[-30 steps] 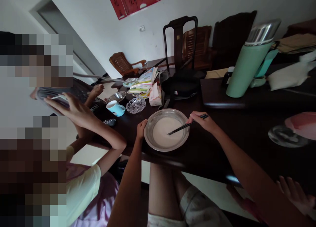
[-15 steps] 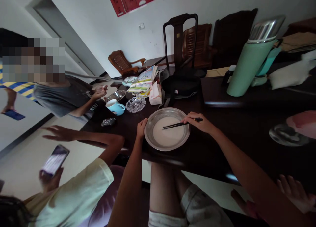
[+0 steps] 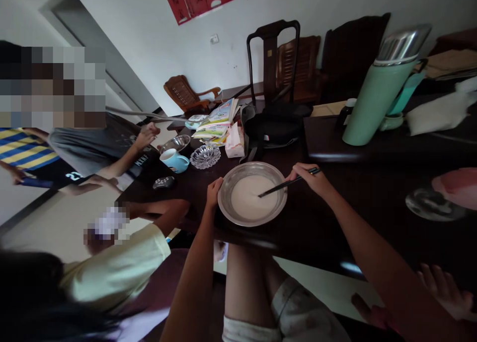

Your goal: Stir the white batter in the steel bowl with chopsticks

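Note:
A round metal basin [image 3: 276, 173] holding pale white liquid stands near the front edge of the dark table [image 3: 365, 203]. My left hand [image 3: 213, 190] grips the basin's left rim. My right hand [image 3: 310, 178] is closed on a pair of dark chopsticks [image 3: 285, 184], whose tips dip into the liquid toward the basin's right of centre.
Behind the basin are a glass dish [image 3: 205, 157], a blue mug [image 3: 174, 161], a small metal bowl [image 3: 175, 144], books [image 3: 217, 119], a tissue pack [image 3: 234, 142] and a black bag [image 3: 274, 126]. A green thermos [image 3: 379, 90] stands at the right. Other people sit on the left.
My right hand swung the chopsticks from lying across the basin to pointing down into the liquid on the right. The person at the left lowered a phone and leaned closer.

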The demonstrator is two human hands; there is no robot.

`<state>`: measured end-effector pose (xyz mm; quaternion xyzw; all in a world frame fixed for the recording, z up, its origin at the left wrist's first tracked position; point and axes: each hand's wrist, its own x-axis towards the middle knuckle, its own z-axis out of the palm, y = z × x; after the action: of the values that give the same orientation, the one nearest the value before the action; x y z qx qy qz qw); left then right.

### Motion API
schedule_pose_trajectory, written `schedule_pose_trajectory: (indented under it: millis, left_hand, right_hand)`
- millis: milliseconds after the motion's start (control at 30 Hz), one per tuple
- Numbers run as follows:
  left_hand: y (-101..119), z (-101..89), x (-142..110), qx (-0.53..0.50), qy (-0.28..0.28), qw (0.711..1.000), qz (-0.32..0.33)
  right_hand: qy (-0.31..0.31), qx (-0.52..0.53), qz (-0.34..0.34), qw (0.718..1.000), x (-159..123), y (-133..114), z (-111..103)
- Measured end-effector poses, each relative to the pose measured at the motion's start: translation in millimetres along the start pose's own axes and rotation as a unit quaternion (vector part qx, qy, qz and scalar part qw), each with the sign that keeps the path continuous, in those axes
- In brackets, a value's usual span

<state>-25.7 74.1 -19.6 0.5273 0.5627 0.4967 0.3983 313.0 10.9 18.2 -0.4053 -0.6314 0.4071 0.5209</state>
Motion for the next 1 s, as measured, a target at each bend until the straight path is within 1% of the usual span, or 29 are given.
schedule_pose_trajectory:
  millis: [67, 133, 167, 233, 300, 333, 400, 467, 500, 533, 567, 667, 700, 767, 833, 867, 933, 1000]
  left_hand:
    - [-0.5, -0.1, 0.4, -0.001, 0.001, 1.000, -0.001]
    - [-1.1, -0.5, 0.7, -0.002, 0.001, 1.000, -0.002]
    - [-1.4, -0.7, 0.7, -0.003, 0.001, 1.000, -0.003]
    - [-1.9, -0.8, 0.8, -0.004, 0.001, 1.000, -0.005]
    - [-2.1, -0.7, 0.8, -0.005, 0.002, 1.000, -0.006]
    - [-2.0, -0.6, 0.7, -0.005, 0.001, 1.000, -0.007]
    - [-1.5, -0.6, 0.5, -0.005, -0.001, 1.000, -0.009]
    - [-0.8, -0.9, 0.1, -0.003, -0.005, 1.000, -0.009]
    - [-0.4, -1.1, -0.2, -0.002, -0.006, 1.000, -0.009]
    - [0.0, -1.3, -0.5, -0.001, -0.007, 1.000, -0.008]
    - [0.4, -1.5, -0.8, -0.001, -0.008, 1.000, -0.007]
    - [1.4, -1.5, -1.4, 0.000, -0.006, 1.000, -0.005]
    - [1.6, -1.3, -1.5, 0.000, -0.006, 1.000, -0.004]
    - [1.7, -1.1, -1.4, 0.000, -0.005, 1.000, -0.003]
    - [1.3, -1.1, -1.2, 0.001, -0.006, 1.000, -0.005]
    - [0.9, -1.2, -1.1, 0.001, -0.006, 1.000, -0.006]
    - [0.0, -1.5, -1.0, 0.000, -0.008, 1.000, -0.007]
    - [-1.0, -1.7, -1.1, -0.002, -0.008, 1.000, -0.006]
  right_hand:
    - [-0.041, 0.019, 0.009, 0.999, -0.6, -1.0, 1.5]
    - [-0.082, -0.009, -0.006, 0.997, -1.0, -1.8, 4.4]
    - [-0.088, -0.030, -0.016, 0.996, -1.1, -1.9, 5.2]
    - [-0.060, -0.049, -0.024, 0.997, -0.8, -1.9, 4.6]
    - [-0.024, -0.025, -0.012, 0.999, -0.7, -1.7, 2.2]
    - [-0.018, -0.007, -0.003, 1.000, -0.7, -1.7, 1.4]
    - [-0.041, 0.014, 0.008, 0.999, -1.2, -1.9, 2.0]
    - [-0.081, -0.003, 0.003, 0.997, -1.5, -2.1, 4.3]
    - [-0.091, -0.018, -0.002, 0.996, -1.5, -2.2, 5.2]
    - [-0.088, -0.032, -0.008, 0.996, -1.3, -2.1, 5.4]
    - [-0.072, -0.040, -0.013, 0.997, -1.0, -2.0, 5.0]
    - [-0.013, -0.011, -0.004, 1.000, -0.4, -1.5, 2.0]
    - [-0.013, 0.005, 0.004, 1.000, -0.5, -1.3, 1.7]
    - [-0.047, 0.021, 0.013, 0.999, -1.0, -0.8, 3.4]
    - [-0.086, 0.002, 0.004, 0.996, -1.4, -0.1, 5.9]
    - [-0.094, -0.014, -0.004, 0.996, -1.3, 0.4, 6.5]
    - [-0.070, -0.032, -0.016, 0.997, -0.8, 1.0, 5.3]
    - [-0.032, -0.014, -0.011, 0.999, -0.2, 1.0, 2.4]
